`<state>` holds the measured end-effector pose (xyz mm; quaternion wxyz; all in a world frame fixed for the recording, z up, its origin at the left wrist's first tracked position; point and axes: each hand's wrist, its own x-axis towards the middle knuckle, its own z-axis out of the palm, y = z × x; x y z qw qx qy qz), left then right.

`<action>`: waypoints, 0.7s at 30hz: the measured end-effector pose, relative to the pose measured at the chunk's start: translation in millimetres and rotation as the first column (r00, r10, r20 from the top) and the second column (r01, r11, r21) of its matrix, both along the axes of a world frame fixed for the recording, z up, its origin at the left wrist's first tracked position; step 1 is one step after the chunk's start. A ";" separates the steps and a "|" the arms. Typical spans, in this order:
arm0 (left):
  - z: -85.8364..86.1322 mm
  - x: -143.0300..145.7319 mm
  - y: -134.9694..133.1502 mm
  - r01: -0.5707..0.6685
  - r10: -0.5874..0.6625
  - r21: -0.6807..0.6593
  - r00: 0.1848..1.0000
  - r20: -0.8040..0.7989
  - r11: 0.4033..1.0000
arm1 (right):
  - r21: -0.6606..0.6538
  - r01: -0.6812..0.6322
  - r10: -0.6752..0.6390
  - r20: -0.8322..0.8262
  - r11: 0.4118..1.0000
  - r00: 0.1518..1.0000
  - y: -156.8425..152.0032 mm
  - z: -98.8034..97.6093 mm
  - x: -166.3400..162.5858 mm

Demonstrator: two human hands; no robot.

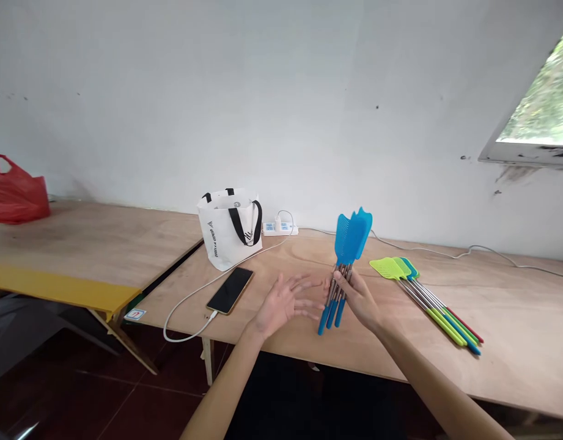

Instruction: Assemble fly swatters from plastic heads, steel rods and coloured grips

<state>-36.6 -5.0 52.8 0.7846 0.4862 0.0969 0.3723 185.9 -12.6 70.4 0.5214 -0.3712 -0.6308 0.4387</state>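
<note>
Several blue fly swatters [349,238] stand upright in a bunch, heads up, above the table. My right hand [357,294] is closed around their metal shafts. Just left of the bunch, my left hand [285,300] has its fingers spread and holds nothing; its fingertips come close to the shafts. To the right, more fly swatters [428,299] lie in an overlapping pile, with yellow-green, green and blue heads and handles in yellow-green, blue, green and red.
On the wooden table [272,342] lies a phone [230,290] with a white cable. Behind it stand a white tote bag [224,238] and a power strip [280,228] by the wall. A red plastic bag [18,192] sits on another table [102,238] at the left.
</note>
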 end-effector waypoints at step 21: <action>16.8 -6.0 -35.1 0.116 -0.094 -0.112 0.978 0.185 0.987 | 0.367 -0.397 -0.020 0.755 0.842 0.655 -17.0 15.0 -0.1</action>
